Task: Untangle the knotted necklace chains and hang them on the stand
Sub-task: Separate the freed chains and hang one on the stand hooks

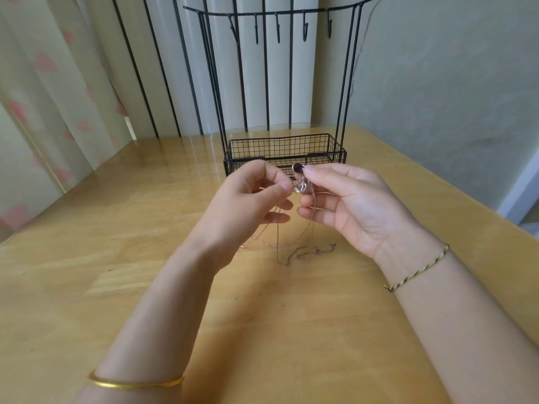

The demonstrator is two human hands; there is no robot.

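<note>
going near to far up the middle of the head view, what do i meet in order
gold bangle → loose chain ends lying on the table → left hand and right hand, level with each other, pinching the knotted necklace chains → black wire basket → hook rail above it

Soft daylight; glare on table (180, 153); edges bowed; slightly blurred.

Left forearm enters from 7 o'clock, right from 4 o'clock. Left hand (250, 196), fingers curled, pinches chains (303, 185) thumb to forefinger. Right hand (350, 205), palm facing camera, apparently pinches the same chains.
</note>
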